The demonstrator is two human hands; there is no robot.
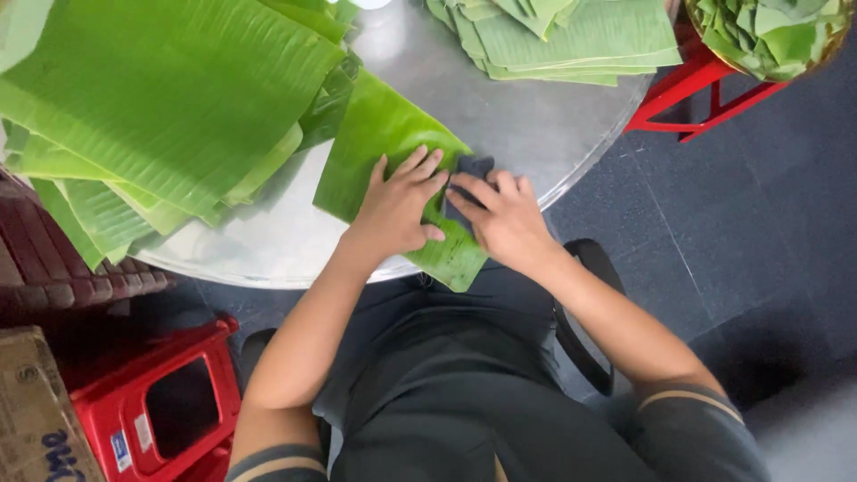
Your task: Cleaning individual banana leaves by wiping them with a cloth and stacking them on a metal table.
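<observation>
A single banana leaf piece [379,134] lies on the round metal table [527,116], its near end hanging over the table's front edge. My left hand [400,203] lies flat on this leaf, fingers spread, holding it down. My right hand [502,217] presses a dark cloth [471,170] onto the same leaf, just right of my left hand. The two hands almost touch.
A big stack of banana leaves [161,98] covers the table's left part. Cut leaf pieces [580,40] are piled at the far edge. A basket of folded leaves [768,31] rests on a red stool [696,85]. A red plastic stool [165,402] and cardboard box [31,411] stand at the left.
</observation>
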